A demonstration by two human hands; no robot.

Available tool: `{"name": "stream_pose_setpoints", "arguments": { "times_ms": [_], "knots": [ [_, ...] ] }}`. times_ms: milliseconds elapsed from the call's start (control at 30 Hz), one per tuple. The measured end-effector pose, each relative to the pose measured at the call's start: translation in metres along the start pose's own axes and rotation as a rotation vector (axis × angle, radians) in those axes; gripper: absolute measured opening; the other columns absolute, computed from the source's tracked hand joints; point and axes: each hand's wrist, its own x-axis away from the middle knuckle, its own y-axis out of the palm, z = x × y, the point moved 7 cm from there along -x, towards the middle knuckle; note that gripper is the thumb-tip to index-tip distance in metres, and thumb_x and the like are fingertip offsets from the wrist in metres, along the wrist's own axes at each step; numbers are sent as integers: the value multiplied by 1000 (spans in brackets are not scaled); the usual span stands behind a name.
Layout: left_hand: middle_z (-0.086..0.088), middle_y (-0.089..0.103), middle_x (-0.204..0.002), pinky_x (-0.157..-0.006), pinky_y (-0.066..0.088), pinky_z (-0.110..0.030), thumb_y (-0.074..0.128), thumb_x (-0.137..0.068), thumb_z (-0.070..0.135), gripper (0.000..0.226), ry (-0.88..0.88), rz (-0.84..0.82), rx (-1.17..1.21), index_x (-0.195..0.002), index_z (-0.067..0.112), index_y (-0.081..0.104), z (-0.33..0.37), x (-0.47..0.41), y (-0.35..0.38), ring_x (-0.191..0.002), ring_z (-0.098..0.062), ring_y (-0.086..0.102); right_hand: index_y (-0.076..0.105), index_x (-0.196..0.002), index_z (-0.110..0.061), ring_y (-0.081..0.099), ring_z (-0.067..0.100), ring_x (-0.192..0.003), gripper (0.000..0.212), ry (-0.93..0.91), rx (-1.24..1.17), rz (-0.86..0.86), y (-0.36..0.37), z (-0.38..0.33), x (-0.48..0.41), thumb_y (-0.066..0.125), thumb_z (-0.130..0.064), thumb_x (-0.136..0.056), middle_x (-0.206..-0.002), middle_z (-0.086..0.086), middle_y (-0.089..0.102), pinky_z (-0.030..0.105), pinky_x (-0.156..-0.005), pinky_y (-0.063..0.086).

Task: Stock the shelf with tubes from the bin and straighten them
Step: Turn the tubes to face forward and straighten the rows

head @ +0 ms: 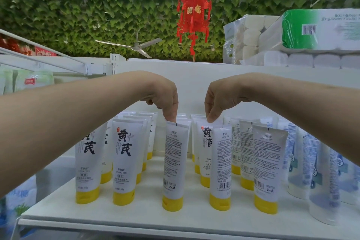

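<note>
Left fingers [171, 118]: they point straight down, held close together, and pinch the top seam of the back-facing tube [174, 161].
Left hand [164, 95]: the wrist is bent sharply down; the bare forearm comes in from 9 o'clock, almost level.
Right fingers [211, 119]: they also point down and nip the top edge of the front-facing tube [205, 138].
Right hand [218, 97]: the wrist is bent down; the forearm comes in from 3 o'clock, like a mirror of the other arm.
Back-facing tube: upright on its yellow cap in the front row, at 6 o'clock from the left hand, small print and barcode toward the camera.
Front-facing tube: upright in the second row, at 6 o'clock from the right hand, its lower part hidden behind a front-row tube [221, 163].
Other tubes [124, 161]: they stand on yellow caps in rows, at 8 o'clock and 4 o'clock from the hands.
Shelf [136, 212]: white and flat, carrying all the tubes.
Paper roll packs [292, 41]: on top, at 1 o'clock.
Red lantern [193, 15]: hanging at 12 o'clock.
</note>
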Motion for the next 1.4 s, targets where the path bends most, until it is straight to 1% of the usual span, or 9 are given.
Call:
{"name": "stream_pose_setpoints", "arguments": {
  "times_ms": [233, 367, 467, 733, 833, 1033, 1100, 1200, 1400],
  "knots": [
    [-1, 69, -106, -83, 47, -32, 81, -77, 24, 8, 2, -12, -1, -76, 24, 73, 2, 3, 0, -104, -18, 56, 73, -83, -23, 56, 16, -98, 11, 18, -16, -8, -1, 2, 3, 82, -26, -78, -82, -12, 63, 31, -82, 48],
    [-2, 69, -108, -86, 48, -34, 81, -77, 24, 8, -4, -5, -9, -79, 22, 73, 4, 4, 0, -105, -19, 57, 74, -91, -19, 56, 18, -102, 16, 30, -14, 14, -1, 3, 2, 81, -26, -79, -89, -8, 62, 31, -81, 47],
    [-3, 69, -109, -95, 49, -38, 82, -76, 23, 10, -6, 1, -13, -78, 21, 72, 5, 4, 1, -109, -21, 57, 74, -95, -17, 56, 19, -102, 19, 39, -19, 16, -1, 3, 2, 81, -26, -80, -86, -9, 61, 31, -81, 47],
    [-1, 71, -106, -100, 47, -44, 81, -76, 30, 26, 2, 39, 31, -96, 14, 74, 8, 17, -4, -111, -23, 57, 73, -90, -19, 59, 21, -108, 13, 31, -18, 26, -1, -1, 7, 80, -26, -80, -95, -5, 63, 31, -82, 47],
    [0, 71, -102, -100, 47, -44, 82, -75, 30, 23, 17, 92, 52, -93, 16, 75, 10, 23, -11, -110, -24, 58, 73, -88, -20, 60, 24, -110, 11, 17, -9, 41, -1, -2, 10, 80, -26, -81, -98, -3, 64, 31, -82, 49],
    [-1, 71, -104, -102, 46, -45, 81, -76, 24, 17, 30, 111, 97, -91, 16, 76, 15, 23, -7, -109, -24, 59, 75, -105, -11, 60, 25, -111, 26, 35, -3, 46, 1, -2, 16, 79, -22, -82, -113, 4, 68, 34, -92, 52],
    [-2, 71, -105, -102, 46, -45, 81, -76, 23, 17, 26, 107, 96, -91, 15, 76, 16, 22, -4, -109, -24, 59, 74, -107, -9, 60, 27, -112, 27, 43, -4, 44, 2, -2, 17, 78, -20, -83, -116, 6, 68, 34, -90, 51],
    [-4, 70, -107, -102, 46, -45, 81, -77, 20, 14, 22, 113, 103, -88, 15, 75, 17, 20, -4, -110, -25, 59, 75, -105, -10, 60, 27, -112, 25, 39, -19, 59, 1, -2, 17, 78, -20, -82, -115, 6, 68, 32, -85, 48],
    [-8, 69, -111, -100, 47, -45, 81, -76, 16, 13, 4, 126, 96, -88, 13, 76, 17, 15, -2, -112, -28, 58, 75, -101, -12, 62, 28, -110, 22, 28, -18, 60, 1, -3, 15, 79, -21, -81, -113, 6, 70, 37, -93, 52]
  ]
}}
